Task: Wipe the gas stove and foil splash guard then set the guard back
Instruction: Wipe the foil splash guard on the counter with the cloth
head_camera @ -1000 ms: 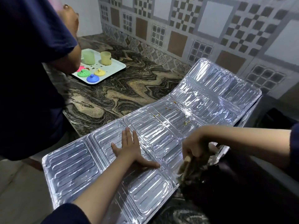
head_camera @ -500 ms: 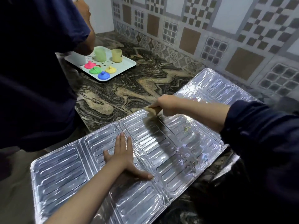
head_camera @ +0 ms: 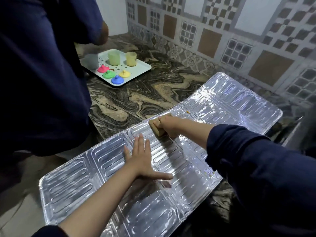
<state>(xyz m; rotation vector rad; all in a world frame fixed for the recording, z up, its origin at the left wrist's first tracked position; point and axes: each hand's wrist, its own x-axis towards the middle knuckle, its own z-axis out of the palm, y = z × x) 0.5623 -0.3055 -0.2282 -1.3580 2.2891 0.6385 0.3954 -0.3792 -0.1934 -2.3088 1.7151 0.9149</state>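
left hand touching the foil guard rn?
Touching. Head view: left hand lies flat, fingers straight, palm down on the foil guard, no gap visible.

One foil guard [head_camera: 196,168]. One sponge [head_camera: 156,128]. Two hands: left [head_camera: 143,161], right [head_camera: 168,125]. One tray [head_camera: 142,70] with two cups, green [head_camera: 114,57] and yellow [head_camera: 131,59], and four lids: pink [head_camera: 103,69], green [head_camera: 108,74], blue [head_camera: 117,80], yellow [head_camera: 124,73].

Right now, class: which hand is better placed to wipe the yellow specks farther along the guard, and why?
Right. The right hand already grips the sponge near the specks; the left hand lies flat, steadying the foil guard.
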